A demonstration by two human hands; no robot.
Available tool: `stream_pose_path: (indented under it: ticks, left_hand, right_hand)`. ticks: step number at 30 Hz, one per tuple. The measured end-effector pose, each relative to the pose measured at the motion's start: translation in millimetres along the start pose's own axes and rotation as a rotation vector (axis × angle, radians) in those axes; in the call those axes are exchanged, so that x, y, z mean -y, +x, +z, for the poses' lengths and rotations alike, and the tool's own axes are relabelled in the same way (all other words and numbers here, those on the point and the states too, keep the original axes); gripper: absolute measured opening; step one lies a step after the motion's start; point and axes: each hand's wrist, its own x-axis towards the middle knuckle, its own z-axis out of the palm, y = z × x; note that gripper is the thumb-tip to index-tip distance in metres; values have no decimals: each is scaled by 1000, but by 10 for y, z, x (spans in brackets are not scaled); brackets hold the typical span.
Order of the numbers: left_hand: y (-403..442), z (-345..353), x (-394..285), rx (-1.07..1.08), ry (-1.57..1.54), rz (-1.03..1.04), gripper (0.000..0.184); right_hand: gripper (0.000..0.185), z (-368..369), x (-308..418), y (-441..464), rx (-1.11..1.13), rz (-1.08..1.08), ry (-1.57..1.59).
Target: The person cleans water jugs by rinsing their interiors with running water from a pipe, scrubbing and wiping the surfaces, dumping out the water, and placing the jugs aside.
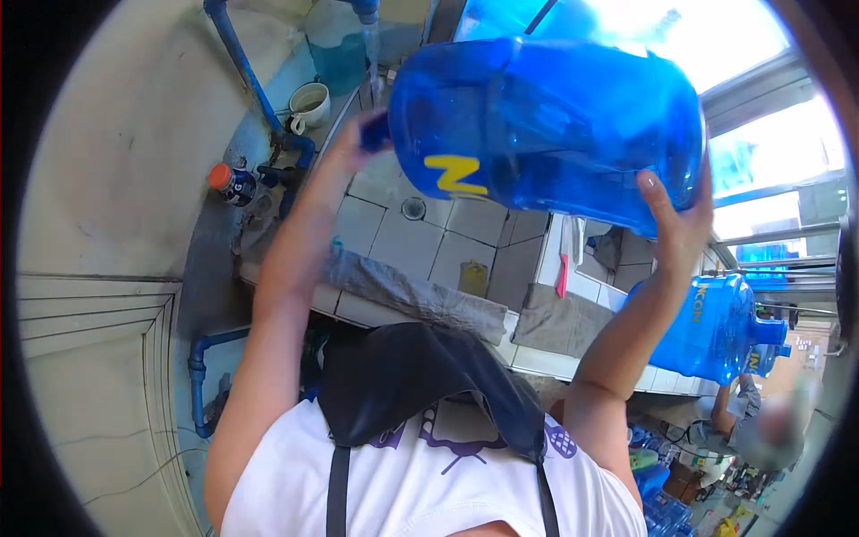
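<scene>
A large translucent blue water jug (555,125) with yellow lettering lies sideways in the air above a white-tiled basin (367,224). Its neck points left, where my left hand (358,143) is closed round it, somewhat blurred. At the other end my right hand (680,215) supports the jug's base, thumb on the near side and fingers mostly hidden behind it. Water runs from a blue pipe (362,7) just left of the neck. The basin's round drain (413,208) shows below the jug.
Grey cloths (420,295) lie along the tiled front edge, near a pink-handled tool (563,276). A white mug (309,105) and an orange-capped bottle (234,183) are at the left. More blue jugs (702,327) stand at the right, with another person (769,430) beyond.
</scene>
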Motion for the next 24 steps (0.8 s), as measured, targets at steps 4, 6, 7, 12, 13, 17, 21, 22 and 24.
stream_pose_path:
  ticks: [4, 6, 7, 12, 13, 17, 21, 22, 24]
  left_hand:
    - [-298, 609, -858, -342, 426, 209, 41]
    - [-183, 616, -1211, -39, 795, 214, 22]
    - [-190, 778, -1262, -28, 805, 209, 22]
    - [103, 1224, -1325, -158, 1368, 456, 34]
    - [117, 1319, -1259, -136, 1375, 458, 34]
    - [81, 1554, -912, -177, 1738, 641, 46]
    - [9, 1534, -650, -366, 1908, 626, 50]
    - [2, 1491, -636, -465, 1938, 607, 52]
    - [36, 1394, -641, -520, 1989, 596, 52]
  right_hand:
    - [62, 153, -1371, -639, -184, 303, 309]
    - [68, 472, -1555, -1061, -218, 530, 592]
    - [70, 560, -1887, -1290, -152, 666, 647]
    - [74, 1053, -2545, -2013, 86, 1029, 789]
    - [74, 1124, -2727, -2123, 276, 1100, 607]
    - [68, 1224, -2635, -2374, 566, 758, -33]
    - [64, 1272, -3004, -2463, 878, 777, -204]
    - [61, 1237, -2871, -2417, 840, 818, -170]
    - [58, 1243, -2810, -2401, 803, 858, -136]
